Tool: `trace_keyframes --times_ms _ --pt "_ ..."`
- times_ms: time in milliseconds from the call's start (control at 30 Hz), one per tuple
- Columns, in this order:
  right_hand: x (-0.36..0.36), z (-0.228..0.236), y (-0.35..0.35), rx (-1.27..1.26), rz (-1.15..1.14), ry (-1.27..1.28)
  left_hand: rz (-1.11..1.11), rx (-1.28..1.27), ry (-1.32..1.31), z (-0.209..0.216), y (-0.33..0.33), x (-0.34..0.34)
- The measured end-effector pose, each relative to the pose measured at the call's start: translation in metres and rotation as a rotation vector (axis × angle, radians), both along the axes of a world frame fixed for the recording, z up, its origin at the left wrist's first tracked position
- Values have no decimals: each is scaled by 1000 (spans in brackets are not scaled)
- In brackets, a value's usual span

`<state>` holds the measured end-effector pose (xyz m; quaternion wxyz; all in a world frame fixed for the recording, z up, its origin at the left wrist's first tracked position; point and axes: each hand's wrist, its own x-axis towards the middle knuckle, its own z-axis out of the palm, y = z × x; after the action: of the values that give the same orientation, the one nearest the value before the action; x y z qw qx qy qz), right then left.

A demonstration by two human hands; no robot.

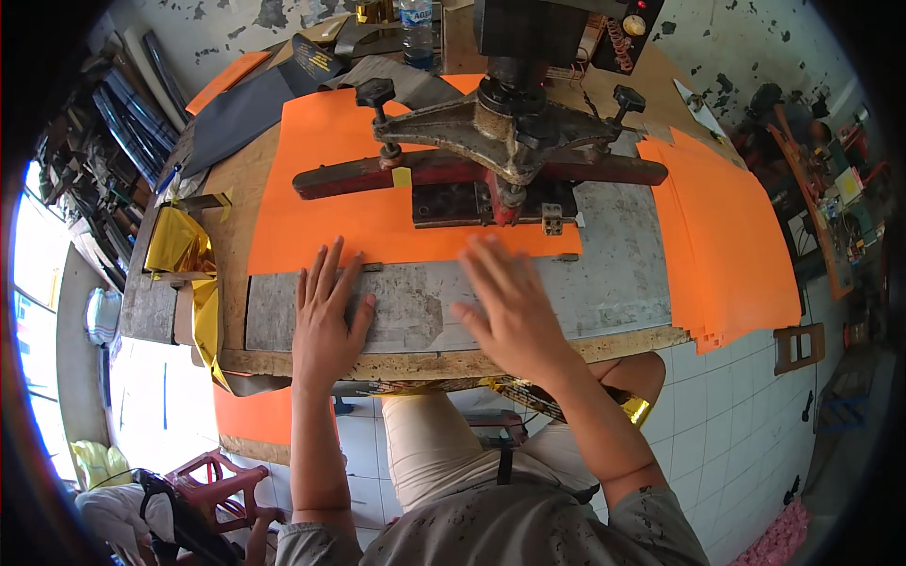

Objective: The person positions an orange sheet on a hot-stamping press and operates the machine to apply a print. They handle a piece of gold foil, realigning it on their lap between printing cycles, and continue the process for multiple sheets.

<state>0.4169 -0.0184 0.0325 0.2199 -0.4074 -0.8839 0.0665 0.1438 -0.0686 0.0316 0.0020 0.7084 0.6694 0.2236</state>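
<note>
So the table (274,363) takes up most of the view, and the big worry is the heavy metal press (500,123) standing over its middle: if it came down now, the right fingers look close enough to get pinched, since they're right in front of the dark block (448,205) under its bar. Below that, on a grey plate (623,274), is the orange sheet (321,203), running from under the press toward the table's front edge but stopping short of it. My other guess is it could go crooked, because an uneven push from either hand might swing it off the little metal tabs (373,268) by its front edge. Looks-wise it's bright, plain orange where you can see it, lying flat with straight edges and no creases I can spot, though the press hides part of it. A pile of similar orange sheets (727,236), slightly fanned, sits by the table's right edge. The left hand (327,307) is open, palm down, fingers stretched over the sheet's front edge, gripping nothing. The right hand (510,307) is open and empty too, fingers spread, but blurry, so can't tell if it's actually touching.
</note>
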Motion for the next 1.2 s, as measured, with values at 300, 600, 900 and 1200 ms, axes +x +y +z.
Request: trace_keyframes --times_ms 300,600,900,1200 --pt "5 -18 5 20 -189 -62 -19 -69 4 3 0 -2" --pt "6 -19 7 32 -196 -57 -20 -73 77 9 6 2" --pt "11 -19 5 16 -165 -14 -140 -187 -21 13 42 -1" --pt "100 -3 -1 142 -422 65 -86 -25 -32 1 0 9"
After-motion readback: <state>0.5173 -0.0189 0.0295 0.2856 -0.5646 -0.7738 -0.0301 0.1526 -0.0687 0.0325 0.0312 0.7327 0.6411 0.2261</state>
